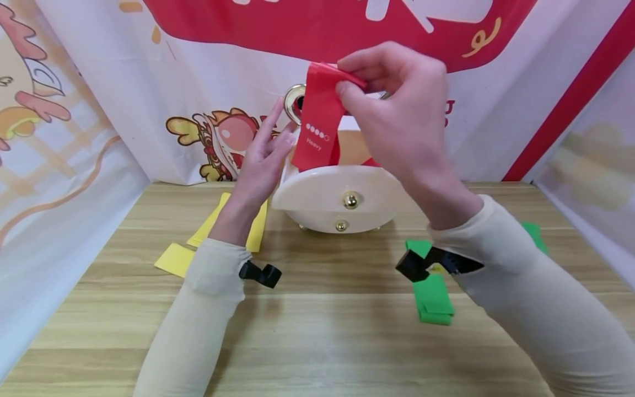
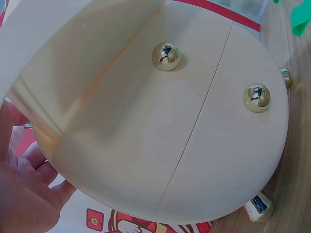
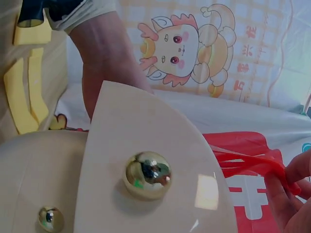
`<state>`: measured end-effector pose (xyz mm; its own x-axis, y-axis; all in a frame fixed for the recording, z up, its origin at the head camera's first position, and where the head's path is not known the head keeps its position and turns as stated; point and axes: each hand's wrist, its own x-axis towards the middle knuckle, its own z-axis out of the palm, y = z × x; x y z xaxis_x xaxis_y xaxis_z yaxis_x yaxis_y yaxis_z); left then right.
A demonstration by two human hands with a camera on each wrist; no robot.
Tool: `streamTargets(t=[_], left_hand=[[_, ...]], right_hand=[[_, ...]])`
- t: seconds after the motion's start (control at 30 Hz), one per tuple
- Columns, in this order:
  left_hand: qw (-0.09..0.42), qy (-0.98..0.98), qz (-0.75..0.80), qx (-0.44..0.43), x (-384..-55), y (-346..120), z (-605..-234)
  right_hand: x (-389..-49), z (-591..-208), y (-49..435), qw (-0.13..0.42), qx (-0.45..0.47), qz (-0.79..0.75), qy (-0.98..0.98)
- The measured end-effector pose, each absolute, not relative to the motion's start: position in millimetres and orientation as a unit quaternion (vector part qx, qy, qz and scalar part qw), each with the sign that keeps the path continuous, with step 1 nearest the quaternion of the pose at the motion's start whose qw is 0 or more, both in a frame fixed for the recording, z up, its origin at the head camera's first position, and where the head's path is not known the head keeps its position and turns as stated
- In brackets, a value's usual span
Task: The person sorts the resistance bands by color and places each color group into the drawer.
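My right hand [image 1: 409,113] pinches a folded red resistance band [image 1: 319,118] between thumb and fingers, above the cream cabinet [image 1: 342,218]. White lettering on the hanging band reads "Heavy". The cabinet has a rounded front, and its upper drawer [image 1: 322,184] is pulled out, with a gold knob [image 1: 350,199] on it. More red shows inside this drawer. My left hand [image 1: 263,165] is at the cabinet's left side, fingers extended, near a gold ring [image 1: 295,103]. In the left wrist view its fingers [image 2: 36,162] lie along the drawer's edge.
Yellow bands [image 1: 173,259] lie on the wooden table [image 1: 317,342] at the left, partly behind the left forearm. Green bands [image 1: 434,300] lie at the right, partly behind the right sleeve. A printed cloth [image 1: 238,60] hangs behind the cabinet.
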<state>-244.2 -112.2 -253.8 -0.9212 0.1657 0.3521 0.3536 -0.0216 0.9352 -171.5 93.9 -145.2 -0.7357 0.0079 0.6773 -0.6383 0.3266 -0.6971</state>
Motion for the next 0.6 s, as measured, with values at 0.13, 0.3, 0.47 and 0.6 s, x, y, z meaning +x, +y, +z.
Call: streamTargets(t=[0.13,0.3,0.47,0.6], left_hand=[[0.060,-0.686,-0.700,-0.187,-244,-113,-254],[0.057,-0.680,-0.707,-0.184,-243,-113,-254],[0.063,-0.695,-0.695,-0.172,-244,-113,-254],[0.072,-0.703,-0.686,-0.173,-244,-112,-254]], right_hand=[[-172,-147,86,0.292,0.201,0.569,-0.742],[-172,-150,83,0.297,0.189,0.567,-0.745],[-170,-163,94,0.290,0.143,0.541,-0.776],[-168,-176,109,0.297,0.108,0.495,-0.810]])
